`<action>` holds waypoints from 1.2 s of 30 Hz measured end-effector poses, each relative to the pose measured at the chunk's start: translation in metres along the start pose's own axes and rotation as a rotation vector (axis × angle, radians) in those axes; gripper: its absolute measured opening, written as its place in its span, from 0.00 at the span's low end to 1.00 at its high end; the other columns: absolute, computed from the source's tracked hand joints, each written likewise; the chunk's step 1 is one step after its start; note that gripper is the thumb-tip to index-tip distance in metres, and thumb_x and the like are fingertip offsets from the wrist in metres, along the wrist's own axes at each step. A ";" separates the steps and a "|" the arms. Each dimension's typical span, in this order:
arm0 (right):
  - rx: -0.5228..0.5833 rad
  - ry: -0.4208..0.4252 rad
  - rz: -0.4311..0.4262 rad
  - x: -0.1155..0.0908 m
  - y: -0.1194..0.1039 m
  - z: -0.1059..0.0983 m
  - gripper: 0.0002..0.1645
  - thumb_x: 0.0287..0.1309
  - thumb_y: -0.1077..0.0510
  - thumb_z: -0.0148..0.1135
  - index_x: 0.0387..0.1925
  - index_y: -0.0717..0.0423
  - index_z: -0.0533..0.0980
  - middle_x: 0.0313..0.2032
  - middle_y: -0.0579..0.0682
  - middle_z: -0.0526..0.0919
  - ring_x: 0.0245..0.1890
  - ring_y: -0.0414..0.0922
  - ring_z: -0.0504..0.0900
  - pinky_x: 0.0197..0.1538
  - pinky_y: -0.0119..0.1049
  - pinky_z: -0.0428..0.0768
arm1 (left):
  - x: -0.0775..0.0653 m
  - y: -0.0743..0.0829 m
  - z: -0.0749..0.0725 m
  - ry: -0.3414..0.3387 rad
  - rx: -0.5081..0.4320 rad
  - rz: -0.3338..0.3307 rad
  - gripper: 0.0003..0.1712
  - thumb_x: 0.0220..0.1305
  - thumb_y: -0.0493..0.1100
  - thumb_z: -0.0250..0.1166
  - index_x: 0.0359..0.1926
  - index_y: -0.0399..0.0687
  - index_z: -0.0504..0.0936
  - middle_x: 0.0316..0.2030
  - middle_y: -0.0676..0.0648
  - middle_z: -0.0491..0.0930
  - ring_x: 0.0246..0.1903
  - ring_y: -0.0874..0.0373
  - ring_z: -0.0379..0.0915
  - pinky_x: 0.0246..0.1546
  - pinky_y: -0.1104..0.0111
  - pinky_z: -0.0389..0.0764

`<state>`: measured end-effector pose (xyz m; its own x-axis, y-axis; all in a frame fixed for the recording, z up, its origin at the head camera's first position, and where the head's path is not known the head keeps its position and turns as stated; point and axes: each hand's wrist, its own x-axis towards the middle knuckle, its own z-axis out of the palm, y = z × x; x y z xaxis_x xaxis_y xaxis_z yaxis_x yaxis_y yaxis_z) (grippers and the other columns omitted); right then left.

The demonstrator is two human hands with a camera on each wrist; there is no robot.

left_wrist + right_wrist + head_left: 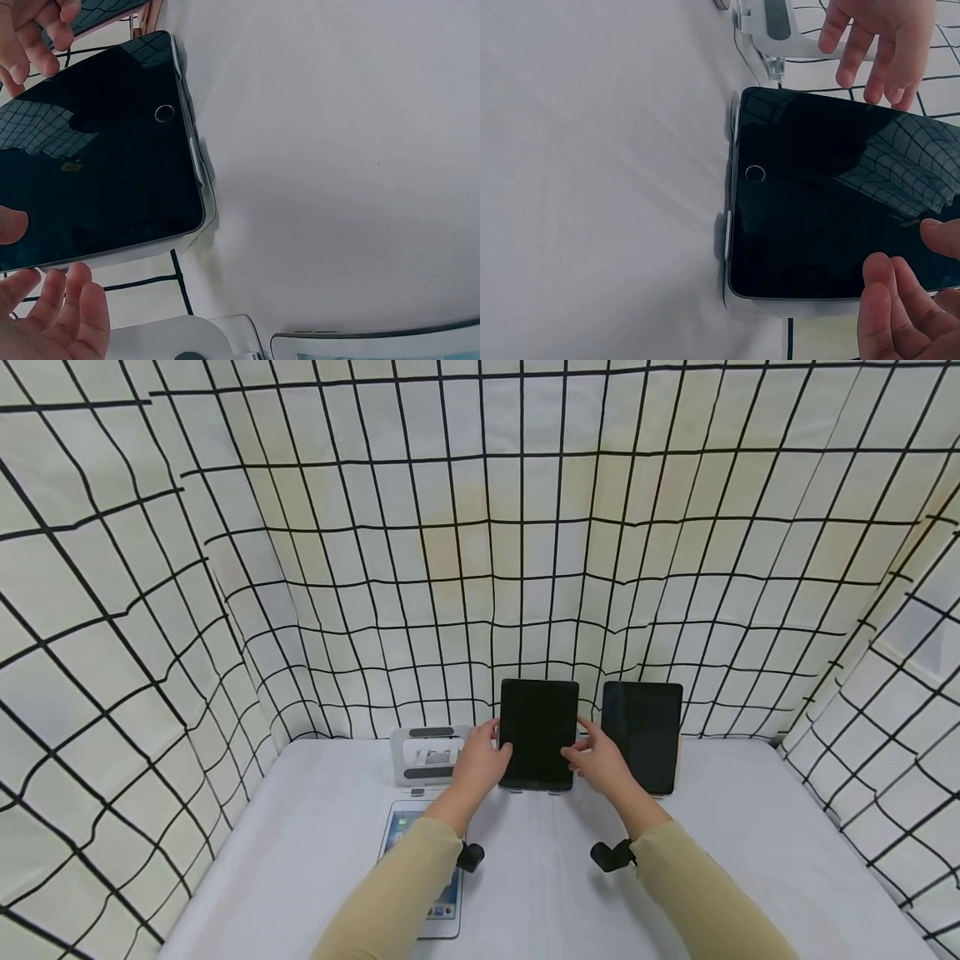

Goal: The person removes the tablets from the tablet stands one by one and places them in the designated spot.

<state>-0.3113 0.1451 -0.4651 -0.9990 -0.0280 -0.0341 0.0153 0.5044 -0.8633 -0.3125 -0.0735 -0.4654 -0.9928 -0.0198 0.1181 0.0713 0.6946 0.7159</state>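
A black-screened tablet with a round home button leans upright on a pale stand, its lower edge behind the stand's small lips. On its left side my left hand has the thumb over the screen, with relaxed fingers along the edge. My right hand is at the opposite edge, thumb over the screen and fingertips overlapping the border. A second dark tablet stands tilted just right of my right hand.
A white folding stand with dark pads is left of the middle tablet. In front of it a white tablet with a lit screen lies flat, partly under my left sleeve. Black netting over white cloth surrounds the white table.
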 end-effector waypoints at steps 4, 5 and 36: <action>0.040 -0.004 0.006 0.001 0.000 0.004 0.47 0.65 0.56 0.64 0.78 0.49 0.51 0.42 0.55 0.81 0.33 0.45 0.84 0.36 0.37 0.80 | 0.004 -0.002 0.002 0.011 0.012 -0.014 0.30 0.69 0.49 0.60 0.69 0.50 0.69 0.54 0.44 0.75 0.44 0.50 0.77 0.43 0.55 0.78; 0.049 -0.003 0.010 0.000 0.000 0.005 0.47 0.64 0.56 0.65 0.78 0.48 0.50 0.42 0.55 0.81 0.32 0.44 0.84 0.36 0.36 0.80 | 0.005 -0.002 0.002 0.012 0.013 -0.014 0.30 0.69 0.49 0.60 0.69 0.50 0.70 0.53 0.44 0.75 0.42 0.50 0.77 0.42 0.55 0.77; 0.016 0.122 -0.157 -0.002 0.024 0.007 0.37 0.67 0.61 0.61 0.73 0.47 0.61 0.57 0.56 0.75 0.50 0.51 0.77 0.41 0.38 0.78 | 0.001 -0.015 0.003 0.029 -0.026 0.077 0.30 0.66 0.38 0.65 0.68 0.50 0.70 0.44 0.50 0.76 0.38 0.58 0.76 0.33 0.65 0.76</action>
<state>-0.3087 0.1513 -0.4891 -0.9867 0.0002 0.1624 -0.1416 0.4884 -0.8610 -0.3152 -0.0817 -0.4783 -0.9810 0.0118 0.1937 0.1506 0.6758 0.7215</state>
